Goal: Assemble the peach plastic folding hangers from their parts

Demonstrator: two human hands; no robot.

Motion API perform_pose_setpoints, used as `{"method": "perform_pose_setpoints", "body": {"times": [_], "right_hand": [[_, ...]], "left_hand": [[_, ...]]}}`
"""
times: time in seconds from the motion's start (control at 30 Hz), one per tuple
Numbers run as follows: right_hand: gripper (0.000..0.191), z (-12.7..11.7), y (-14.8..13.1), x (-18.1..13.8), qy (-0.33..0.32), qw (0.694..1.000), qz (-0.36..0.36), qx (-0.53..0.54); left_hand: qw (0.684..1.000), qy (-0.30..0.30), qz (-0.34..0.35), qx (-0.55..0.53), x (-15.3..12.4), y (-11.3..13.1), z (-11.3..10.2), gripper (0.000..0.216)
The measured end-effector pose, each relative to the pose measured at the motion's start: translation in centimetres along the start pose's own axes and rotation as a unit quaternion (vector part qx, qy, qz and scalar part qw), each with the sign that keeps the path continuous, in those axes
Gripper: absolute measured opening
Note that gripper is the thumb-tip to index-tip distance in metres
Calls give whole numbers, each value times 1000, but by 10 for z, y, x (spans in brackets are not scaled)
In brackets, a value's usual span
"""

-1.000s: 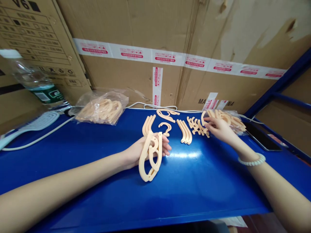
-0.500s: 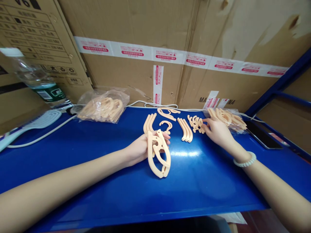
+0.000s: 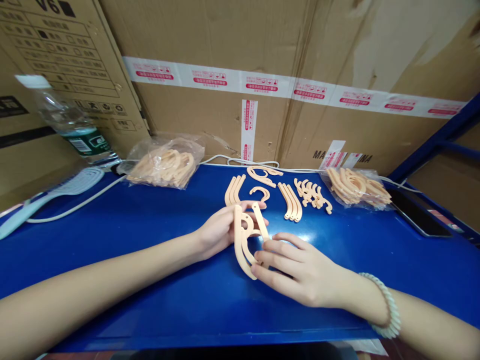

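Note:
A cream folding hanger (image 3: 239,245), its arms folded together, is held just above the blue table. My left hand (image 3: 217,231) grips it from behind near its upper end, with some fingertips showing past it. My right hand (image 3: 305,272) is closed on its lower right side, and those fingers hide part of that arm. Beyond my left hand lie several curved arm pieces (image 3: 235,190) and a single hook piece (image 3: 261,194). Farther right are another group of arm pieces (image 3: 290,202) and a row of small hook pieces (image 3: 311,194). One more folded hanger (image 3: 262,175) lies behind them.
Clear bags of cream hanger parts stand at the left (image 3: 165,165) and right (image 3: 356,187). A phone (image 3: 418,212) lies at the far right. A water bottle (image 3: 80,132) and hairbrush (image 3: 71,185) are at left. A white cable (image 3: 84,205) runs along the cardboard (image 3: 210,112) behind the table.
My right hand has come back from the small hook pieces toward me and taken hold of the hanger's lower end. My left hand still holds the hanger. The view has shifted slightly.

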State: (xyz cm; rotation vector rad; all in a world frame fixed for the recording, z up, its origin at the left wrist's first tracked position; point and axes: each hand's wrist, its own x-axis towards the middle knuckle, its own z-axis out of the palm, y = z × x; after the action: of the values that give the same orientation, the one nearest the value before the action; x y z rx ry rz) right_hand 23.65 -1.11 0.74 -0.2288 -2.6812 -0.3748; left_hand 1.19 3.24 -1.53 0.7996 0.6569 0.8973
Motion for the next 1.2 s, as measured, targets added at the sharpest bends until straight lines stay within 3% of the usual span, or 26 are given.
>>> {"method": "perform_pose_setpoints", "body": {"times": [0.2, 0.37, 0.47, 0.6, 0.9, 1.03, 1.2], "right_hand": [[32, 3, 7, -3, -7, 999, 30, 8], [30, 6, 9, -3, -6, 998, 49, 29], [29, 6, 9, -4, 0, 999, 49, 17], [25, 8, 7, -5, 22, 999, 35, -6], [21, 9, 3, -7, 16, 994, 52, -91], [24, 9, 4, -7, 19, 984, 102, -147], [33, 12, 5, -7, -28, 968, 181, -170]], "left_hand": [[999, -2, 14, -36, -2, 1, 2, 72], [992, -23, 63, 103, -6, -8, 5, 56], [969, -46, 99, 223, -9, -12, 6, 37], [941, -40, 121, 312, -12, -13, 7, 32], [939, -15, 129, 318, -15, -17, 5, 40], [951, 2, 133, 278, -13, -16, 4, 47], [936, 19, 158, 315, -12, -16, 2, 50]]}}
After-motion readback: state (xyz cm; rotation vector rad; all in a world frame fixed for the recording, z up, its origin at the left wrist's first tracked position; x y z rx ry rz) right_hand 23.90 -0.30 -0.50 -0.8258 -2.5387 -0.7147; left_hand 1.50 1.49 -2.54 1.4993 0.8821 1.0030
